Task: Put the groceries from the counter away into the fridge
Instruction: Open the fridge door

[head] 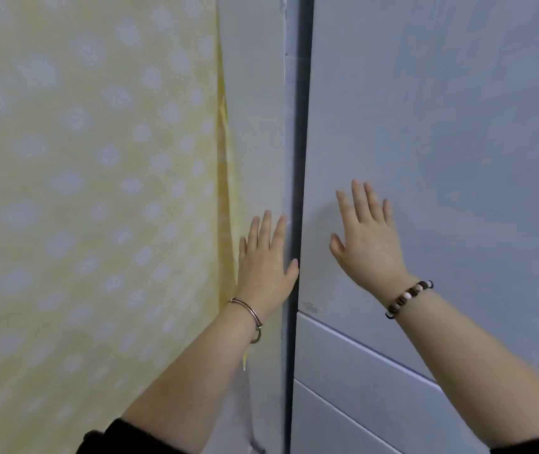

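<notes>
Head view: near 6 o'clock, your left hand (263,267) and right hand (368,244) lie flat and empty on the shut fridge (458,126); no groceries are in sight, so you are probably finishing.

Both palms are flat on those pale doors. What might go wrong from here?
The left hand has its thumb right at the dark vertical gap between the pale grey left door and the pale blue-grey right door, so it might get pinched. The yellow white-dotted cloth hangs against the left door's edge and may snag. The right hand lies flat, clear of the gap.
</notes>
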The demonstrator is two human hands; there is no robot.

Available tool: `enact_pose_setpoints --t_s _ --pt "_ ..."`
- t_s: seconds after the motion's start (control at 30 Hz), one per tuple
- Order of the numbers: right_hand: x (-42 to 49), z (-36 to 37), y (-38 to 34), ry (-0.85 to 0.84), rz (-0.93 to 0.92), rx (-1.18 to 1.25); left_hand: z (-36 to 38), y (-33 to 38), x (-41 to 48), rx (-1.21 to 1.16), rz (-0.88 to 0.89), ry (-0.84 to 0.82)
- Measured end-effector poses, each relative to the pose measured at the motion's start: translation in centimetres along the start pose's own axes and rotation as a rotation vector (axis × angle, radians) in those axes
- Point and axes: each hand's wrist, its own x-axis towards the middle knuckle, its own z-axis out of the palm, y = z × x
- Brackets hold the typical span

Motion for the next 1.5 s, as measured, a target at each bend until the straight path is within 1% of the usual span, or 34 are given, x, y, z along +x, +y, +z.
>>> enact_pose_setpoints --t_s 0.07,0.13,0.2,0.27,0.33,0.43,0.57,0.77,0.97,1.17,1.3,1.5 --pt "1.0 0.9 0.4 0.043 -0.050 -0.081 1.1 -0.4 1.9 -0.296 -0.057 -0.109" --pt "1.7 2.1 1.0 0.052 -0.121 -0.207 2.2 -0.6 3.8 -0.532 -0.193 -0.210" --pt "2.2 3.2 2.2 0.079 -0.161 -0.325 3.7 -0.8 5.7 -0.677 -0.291 -0.274" --pt "2.1 3.7 3.0 0.103 -0.189 -0.416 5.1 -1.0 7.5 -0.749 -0.293 -0.300" --pt "1.9 4.4 3.4 0.106 -0.198 -0.462 6.4 -0.9 8.7 -0.788 -0.257 -0.325" --pt "1.9 4.9 3.6 0.131 -0.188 -0.493 7.5 -0.5 9.9 -0.789 -0.194 -0.310" --pt "1.9 5.5 3.7 0.158 -0.192 -0.540 9.2 -0.9 9.8 -0.710 -0.211 -0.215" --pt "1.6 5.1 3.7 0.129 -0.199 -0.566 9.2 -1.2 9.7 -0.624 -0.187 -0.244" --pt "1.1 4.4 3.4 0.078 -0.187 -0.549 8.0 -1.1 9.2 -0.636 -0.187 -0.272" --pt "-1.1 2.2 1.7 0.091 -0.251 -0.468 5.8 -2.3 5.1 -0.691 -0.281 -0.213" --pt "-3.1 0.1 0.1 0.104 -0.277 -0.386 3.9 -2.3 1.5 -0.670 -0.352 -0.145" --pt "-6.3 -3.1 -1.5 0.090 -0.315 -0.313 0.9 -1.6 -3.8 -0.685 -0.426 -0.106"
